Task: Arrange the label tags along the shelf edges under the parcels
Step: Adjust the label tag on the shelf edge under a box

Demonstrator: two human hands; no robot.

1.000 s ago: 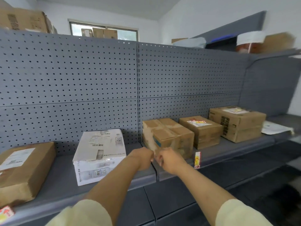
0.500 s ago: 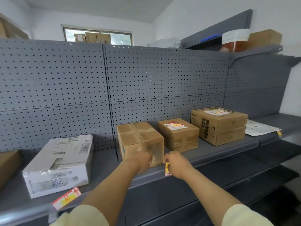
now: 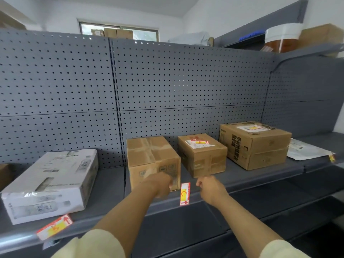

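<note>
A red, white and yellow label tag (image 3: 184, 194) stands upright on the grey shelf edge (image 3: 242, 185), in front of the right corner of a taped brown parcel (image 3: 152, 161). My left hand (image 3: 160, 185) is curled shut just left of the tag, against that parcel's front. Just right of the tag, my right hand (image 3: 210, 189) has its fingers curled and does not touch it. A second tag (image 3: 55, 227) lies tilted on the edge under the white parcel (image 3: 50, 185). A third tag (image 3: 331, 158) sits at the far right edge.
Two more brown parcels (image 3: 202, 155) (image 3: 255, 144) and a flat white mailer (image 3: 305, 151) sit further right on the shelf. A perforated grey back panel (image 3: 186, 86) rises behind them. A lower shelf (image 3: 279, 211) juts out below. Boxes and a tub stand on top.
My right hand has let go of the tag and drawn a little to the right, leaving it standing on the shelf edge. The view has shifted rightward along the shelf.
</note>
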